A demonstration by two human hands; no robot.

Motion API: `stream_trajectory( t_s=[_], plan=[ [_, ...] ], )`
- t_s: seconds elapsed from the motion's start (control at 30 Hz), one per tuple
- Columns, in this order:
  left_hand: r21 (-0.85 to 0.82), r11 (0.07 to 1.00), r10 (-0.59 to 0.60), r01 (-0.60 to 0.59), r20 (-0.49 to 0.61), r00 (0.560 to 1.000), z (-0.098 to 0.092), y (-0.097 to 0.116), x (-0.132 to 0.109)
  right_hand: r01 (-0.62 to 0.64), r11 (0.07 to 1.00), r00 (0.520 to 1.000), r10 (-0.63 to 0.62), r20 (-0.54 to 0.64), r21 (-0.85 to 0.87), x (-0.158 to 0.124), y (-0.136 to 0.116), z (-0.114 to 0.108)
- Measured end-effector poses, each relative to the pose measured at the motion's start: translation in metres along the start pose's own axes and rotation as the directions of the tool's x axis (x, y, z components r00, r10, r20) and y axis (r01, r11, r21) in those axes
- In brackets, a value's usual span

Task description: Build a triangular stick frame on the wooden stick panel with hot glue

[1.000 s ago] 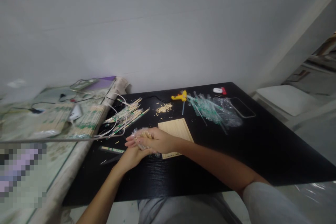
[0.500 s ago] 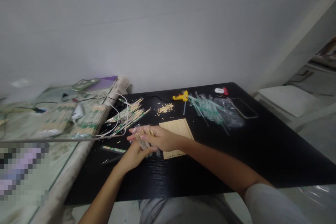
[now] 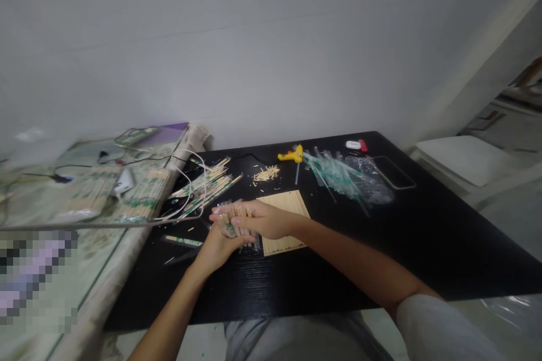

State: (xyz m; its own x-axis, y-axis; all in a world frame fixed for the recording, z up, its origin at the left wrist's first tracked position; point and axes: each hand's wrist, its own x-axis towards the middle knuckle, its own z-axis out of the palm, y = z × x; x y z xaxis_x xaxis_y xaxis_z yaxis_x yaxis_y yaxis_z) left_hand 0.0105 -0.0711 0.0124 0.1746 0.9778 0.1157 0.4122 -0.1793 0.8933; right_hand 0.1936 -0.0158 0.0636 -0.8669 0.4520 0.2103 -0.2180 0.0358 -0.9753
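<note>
Stick bundle [image 3: 234, 224]: shifted slightly toward 1 o'clock since earlier.
Left hand [image 3: 217, 248]: curled closed beneath it.
Right hand [image 3: 265, 220]: clasped over it.

Middle: flat bamboo-slat panel [image 3: 288, 203] — on the black worktop [image 3: 423, 248]
Behind: yellow glue gun [image 3: 291, 155]
Right: heap of clear plastic wrappers [image 3: 342, 177]
Left: loose bamboo chopsticks [image 3: 207, 183]

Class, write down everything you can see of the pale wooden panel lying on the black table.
The wooden panel is a pale, flat rectangle that looks built of thin sticks laid side by side. It lies flat on the black table, slightly skewed. The right hand, gripping a stick bundle, crosses over its middle; whether they touch cannot be told.
</note>
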Motion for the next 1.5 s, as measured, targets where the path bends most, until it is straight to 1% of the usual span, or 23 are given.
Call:
stream_trajectory(
  t_s=[0.07, 0.17, 0.27, 0.4, 0.53, 0.63, 0.77, 0.83, 0.9, 1.0, 1.07, 1.13, 1.23, 1.37, 1.43, 1.5],
  plan=[
    [-0.001, 0.999, -0.035, 0.035, -0.001, 0.999, 0.002, -0.004, -0.001, 0.003, 1.000, 1.000, -0.003, 0.002, 0.004, -0.001, -0.004, 0.001],
    [0.010, 0.997, -0.080, 0.079, 0.076, 0.994, 0.002, -0.009, -0.003, -0.035, 0.999, 0.999, 0.035, 0.003, 0.008, -0.002, -0.010, 0.003],
    [0.038, 0.997, -0.067, 0.062, 0.154, 0.986, 0.001, -0.011, -0.004, -0.028, 0.999, 1.000, 0.028, 0.004, -0.032, -0.003, -0.011, 0.003],
    [0.045, 0.998, -0.060, 0.053, 0.188, 0.980, -0.001, -0.009, -0.005, 0.009, 1.000, 0.999, -0.008, 0.040, -0.008, -0.003, -0.007, 0.000],
    [0.014, 0.997, -0.078, 0.077, 0.280, 0.957, -0.002, -0.006, -0.006, -0.048, 0.999, 0.994, 0.048, 0.102, -0.001, -0.004, -0.005, -0.001],
    [0.030, 0.996, -0.093, 0.088, 0.280, 0.955, -0.003, -0.005, -0.008, -0.047, 0.997, 0.994, 0.042, 0.101, 0.055, -0.003, -0.004, 0.001],
    [0.156, 0.968, -0.231, 0.196, 0.256, 0.939, -0.004, -0.006, -0.010, -0.062, 0.995, 0.995, 0.055, 0.085, 0.079, -0.001, -0.002, 0.006],
    [0.181, 0.952, -0.288, 0.248, 0.240, 0.927, -0.004, -0.007, -0.010, -0.066, 0.995, 0.994, 0.059, 0.090, 0.077, -0.001, -0.001, 0.008],
    [0.141, 0.948, -0.312, 0.284, 0.249, 0.917, -0.002, -0.008, -0.009, -0.071, 0.994, 0.994, 0.064, 0.083, 0.087, -0.002, 0.001, 0.010],
    [-0.002, 0.944, -0.317, 0.329, 0.255, 0.913, 0.003, -0.005, -0.008, -0.061, 0.997, 0.997, 0.059, 0.039, 0.049, -0.004, 0.006, 0.012],
    [-0.101, 0.932, -0.315, 0.347, 0.248, 0.916, 0.008, -0.001, -0.008, -0.014, 1.000, 1.000, 0.014, 0.004, -0.015, -0.005, 0.010, 0.014],
    [-0.161, 0.922, -0.306, 0.352, 0.256, 0.917, 0.011, 0.002, -0.007, 0.038, 0.998, 0.999, -0.039, -0.016, -0.050, -0.006, 0.014, 0.017],
    [-0.211, 0.913, -0.286, 0.349, 0.278, 0.917, 0.012, 0.003, -0.006, 0.084, 0.993, 0.995, -0.088, -0.047, -0.082, -0.009, 0.018, 0.020],
    [-0.287, 0.904, -0.223, 0.317, 0.316, 0.922, 0.011, -0.004, -0.007, 0.100, 0.970, 0.987, -0.126, -0.105, -0.221, -0.013, 0.023, 0.024],
    [-0.320, 0.902, -0.195, 0.291, 0.300, 0.934, 0.011, -0.009, -0.007, 0.107, 0.960, 0.981, -0.144, -0.128, -0.260, -0.014, 0.027, 0.023],
    [-0.342, 0.901, -0.184, 0.268, 0.258, 0.948, 0.012, -0.014, -0.007, 0.105, 0.957, 0.980, -0.146, -0.136, -0.270, -0.014, 0.031, 0.023]
  ],
)
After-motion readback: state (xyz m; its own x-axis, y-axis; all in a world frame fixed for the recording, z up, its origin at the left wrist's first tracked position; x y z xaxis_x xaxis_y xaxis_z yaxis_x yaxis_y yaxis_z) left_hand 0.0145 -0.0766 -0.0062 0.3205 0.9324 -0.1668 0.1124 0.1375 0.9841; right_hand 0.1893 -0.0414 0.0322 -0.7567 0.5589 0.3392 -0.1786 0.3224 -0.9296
